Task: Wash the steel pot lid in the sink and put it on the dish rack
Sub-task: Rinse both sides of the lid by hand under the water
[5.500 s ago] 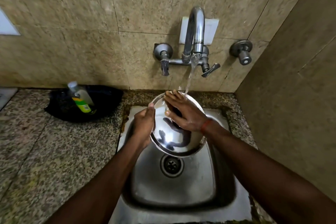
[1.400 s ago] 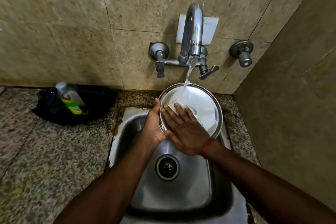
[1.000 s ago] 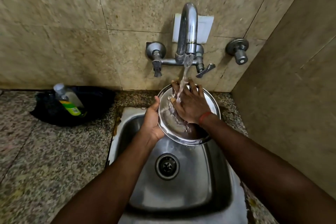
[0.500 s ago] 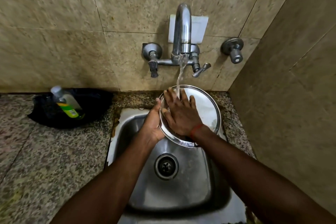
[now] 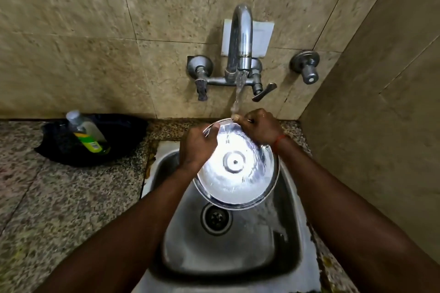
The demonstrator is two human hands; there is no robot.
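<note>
Rinsing under the running tap (image 5: 240,38), the steel pot lid (image 5: 235,173) hangs tilted over the sink (image 5: 226,257) at mid-frame, the left hand (image 5: 197,147) with fingers curled round its left rim, the right hand (image 5: 260,129) pinching the upper edge where the stream lands. The rinse looks close to done; next comes shaking off water and carrying the lid to the dish rack, which is out of view. A bottle (image 5: 87,134) at left bears a green-and-yellow label, its writing unreadable.
</note>
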